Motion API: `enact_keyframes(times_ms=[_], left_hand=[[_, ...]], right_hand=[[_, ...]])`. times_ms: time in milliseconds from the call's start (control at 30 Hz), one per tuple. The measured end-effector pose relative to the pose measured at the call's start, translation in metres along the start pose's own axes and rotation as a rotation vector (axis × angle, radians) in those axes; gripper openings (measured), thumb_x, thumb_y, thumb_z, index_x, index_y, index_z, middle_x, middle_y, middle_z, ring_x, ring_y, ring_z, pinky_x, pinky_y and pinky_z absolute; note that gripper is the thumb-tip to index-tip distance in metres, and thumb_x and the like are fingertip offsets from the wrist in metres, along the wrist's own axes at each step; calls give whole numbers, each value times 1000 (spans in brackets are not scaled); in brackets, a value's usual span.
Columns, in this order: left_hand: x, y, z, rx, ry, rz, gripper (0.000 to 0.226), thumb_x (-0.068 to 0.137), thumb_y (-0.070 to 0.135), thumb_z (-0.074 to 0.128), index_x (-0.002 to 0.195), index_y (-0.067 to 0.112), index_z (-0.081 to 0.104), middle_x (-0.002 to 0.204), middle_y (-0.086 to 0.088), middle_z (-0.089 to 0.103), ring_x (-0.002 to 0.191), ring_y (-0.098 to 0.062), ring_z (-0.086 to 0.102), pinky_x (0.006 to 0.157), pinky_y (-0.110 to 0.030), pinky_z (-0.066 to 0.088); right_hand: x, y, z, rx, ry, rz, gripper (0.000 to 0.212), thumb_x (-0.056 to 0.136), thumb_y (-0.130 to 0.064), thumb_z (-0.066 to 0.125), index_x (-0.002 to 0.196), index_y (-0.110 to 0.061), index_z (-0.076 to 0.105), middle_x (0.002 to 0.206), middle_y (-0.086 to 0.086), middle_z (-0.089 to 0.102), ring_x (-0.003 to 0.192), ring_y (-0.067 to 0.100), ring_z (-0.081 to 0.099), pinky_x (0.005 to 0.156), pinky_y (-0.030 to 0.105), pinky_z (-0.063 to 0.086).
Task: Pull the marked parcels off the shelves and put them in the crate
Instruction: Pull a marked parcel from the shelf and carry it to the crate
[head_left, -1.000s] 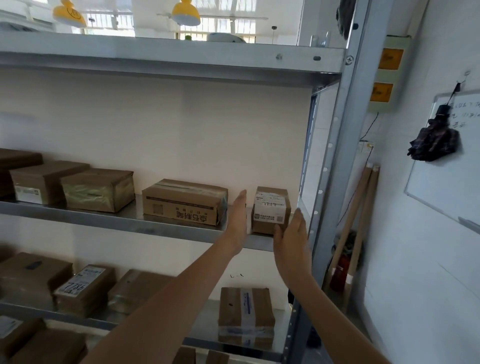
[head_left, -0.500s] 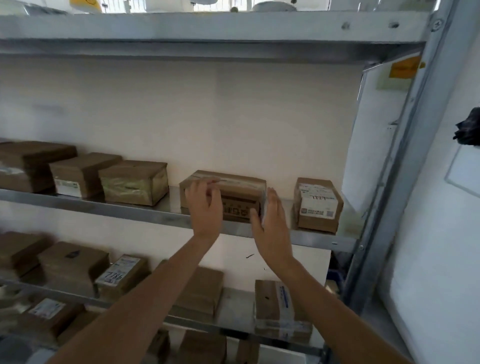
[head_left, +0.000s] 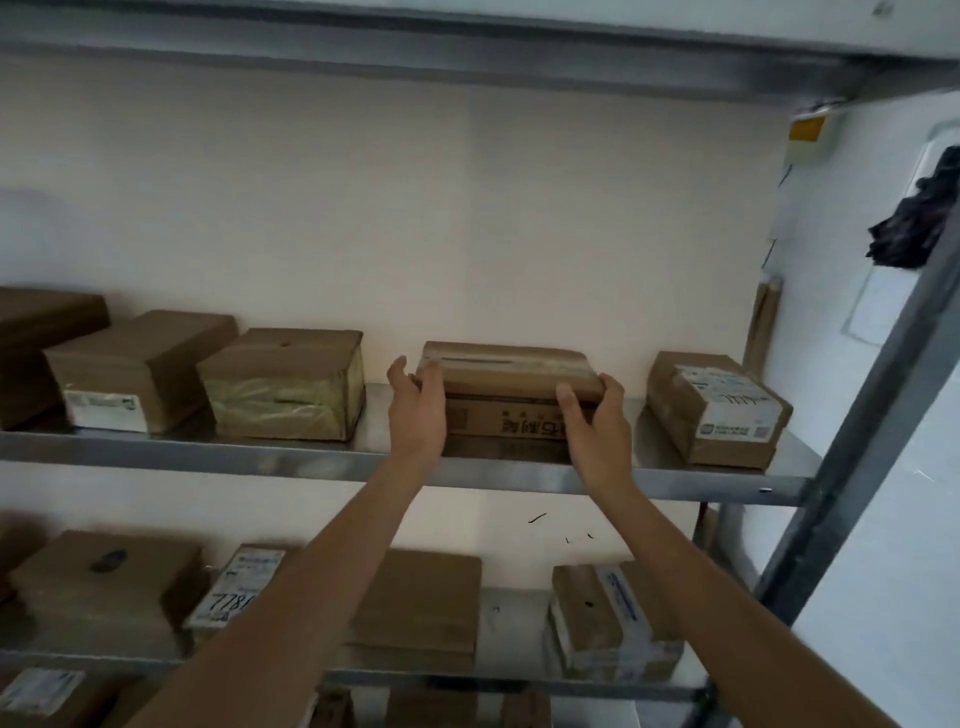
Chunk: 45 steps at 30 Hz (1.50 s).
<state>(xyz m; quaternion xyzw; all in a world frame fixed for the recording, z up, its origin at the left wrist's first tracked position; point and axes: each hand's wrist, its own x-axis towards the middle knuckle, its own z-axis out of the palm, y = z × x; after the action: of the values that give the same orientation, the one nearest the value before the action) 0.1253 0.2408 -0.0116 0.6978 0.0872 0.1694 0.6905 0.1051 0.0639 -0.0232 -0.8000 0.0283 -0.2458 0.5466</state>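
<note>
Head view:
Parcel (head_left: 506, 395): brown box w/ upside-down print, sat on upper shelf (head_left: 332, 457), betw. taped box (head_left: 283, 384) & labelled box (head_left: 719, 408).
L hand (head_left: 418, 408): fingers curled over parcel's left top corner.
R hand (head_left: 597, 423): right end gripped, thumb on front.

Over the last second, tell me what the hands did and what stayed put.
Both hands left the small labelled box at the shelf's right end and moved left to the wide printed box. The left hand and right hand now grip its two ends. The other parcels stayed where they were.
</note>
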Motion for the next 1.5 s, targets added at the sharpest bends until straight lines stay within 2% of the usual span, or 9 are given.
enact_keyframes(times_ms=[167, 267, 400, 667, 867, 1033, 1167, 1300, 1500], left_hand=[[16, -2, -12, -185, -135, -195, 84, 73, 78, 42, 137, 23, 51, 132, 5, 55, 123, -17, 49, 111, -33, 28], [15, 2, -18, -330, -149, -191, 51, 92, 63, 38, 109, 24, 66, 108, 1, 68, 105, -15, 60, 106, -39, 41], [4, 1, -22, -404, -123, -76, 44, 103, 46, 27, 117, 22, 60, 100, 5, 66, 103, -12, 58, 103, -32, 38], [-4, -2, -23, -516, -56, -12, 42, 105, 41, 21, 120, 24, 56, 106, 5, 64, 121, -17, 50, 113, -33, 27], [2, -5, -27, -525, -86, 1, 30, 103, 24, 32, 105, 25, 63, 110, 4, 66, 117, -16, 55, 117, -39, 27], [0, -4, -27, -588, -90, -42, 22, 99, 22, 46, 100, 17, 67, 99, -1, 68, 104, -16, 60, 94, -29, 49], [2, -8, -29, -603, -117, -50, 31, 99, 24, 40, 108, 16, 68, 112, -1, 68, 121, -17, 56, 116, -36, 29], [-1, -5, -29, -576, -150, -9, 37, 100, 22, 36, 123, 5, 61, 115, -8, 67, 112, -18, 60, 103, -32, 43], [-3, -3, -24, -415, -145, -41, 28, 102, 33, 36, 97, 24, 62, 97, 6, 66, 104, -14, 55, 100, -37, 36]], right_hand=[[5, 1, -6, 110, 17, 128, 58, 88, -49, 63, 124, -9, 42, 111, 3, 55, 106, 22, 56, 83, 30, 45], [10, 1, -14, 168, 1, 180, 54, 83, -52, 67, 116, -15, 45, 111, 1, 57, 104, 19, 56, 83, 31, 46], [5, 2, -27, 492, -35, 197, 46, 90, -49, 60, 122, -17, 56, 116, 3, 65, 111, 19, 59, 78, 30, 53], [-1, 3, -32, 638, -135, 222, 53, 95, -56, 43, 140, -28, 49, 143, -5, 49, 138, 18, 36, 115, 40, 24], [5, 5, -33, 638, -138, 108, 41, 99, -43, 43, 137, -27, 49, 128, -10, 58, 123, 12, 51, 106, 39, 39], [5, 14, -34, 651, -100, 70, 33, 99, -21, 51, 131, -22, 56, 124, -2, 64, 123, 18, 55, 104, 41, 42], [7, 18, -34, 680, -118, 79, 31, 97, -17, 52, 125, -28, 61, 124, 1, 65, 121, 22, 57, 97, 37, 46], [7, 21, -37, 738, -152, 71, 34, 98, -15, 50, 131, -19, 56, 129, 8, 62, 120, 19, 59, 96, 32, 47], [6, 15, -33, 728, -89, 125, 39, 97, -27, 55, 135, -19, 56, 114, 1, 68, 111, 15, 60, 86, 27, 46]])
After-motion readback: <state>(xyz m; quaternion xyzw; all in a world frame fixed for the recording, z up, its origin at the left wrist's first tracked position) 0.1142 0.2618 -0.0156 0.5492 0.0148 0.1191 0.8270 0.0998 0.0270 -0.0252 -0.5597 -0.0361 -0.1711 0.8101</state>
